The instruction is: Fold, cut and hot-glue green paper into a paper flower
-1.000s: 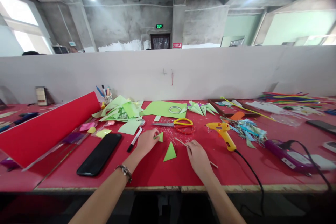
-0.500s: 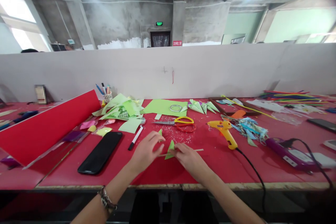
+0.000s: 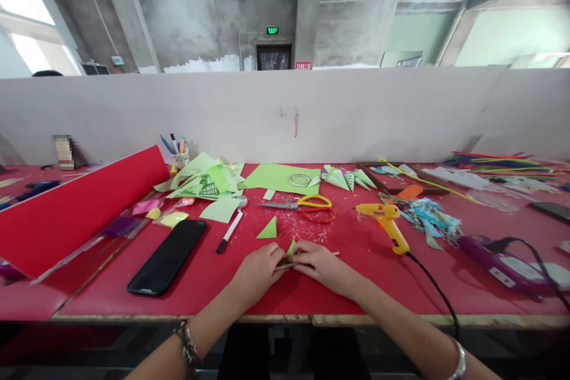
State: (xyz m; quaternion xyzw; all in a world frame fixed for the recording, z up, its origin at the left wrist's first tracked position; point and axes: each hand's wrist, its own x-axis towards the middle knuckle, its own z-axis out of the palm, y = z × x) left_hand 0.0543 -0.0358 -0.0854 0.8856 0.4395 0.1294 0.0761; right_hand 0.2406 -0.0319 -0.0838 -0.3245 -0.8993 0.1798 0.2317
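Note:
Close to the table's front edge, my left hand [image 3: 258, 273] and my right hand [image 3: 321, 267] meet with fingers pinched together. Between them is a small green paper piece [image 3: 291, 247], mostly hidden by the fingers. A thin pale stick [image 3: 285, 265] runs through both hands, its far end showing past my right hand. Just beyond my left hand a green paper triangle [image 3: 269, 228] lies flat. Scissors [image 3: 291, 205] with yellow and red handles rest farther back among small paper shreds.
A black phone [image 3: 168, 256] and a white marker [image 3: 229, 231] lie on the left, near a red board [image 3: 89, 208]. Green paper scraps [image 3: 209, 181] and paper cones [image 3: 336, 178] stand at the back. On the right are a yellow glue gun [image 3: 386, 222] and a purple power strip [image 3: 499, 267].
My left hand has moved down and right to the green paper and stick, with its fingers now closed. The paper is more covered, and the loose triangle is uncovered.

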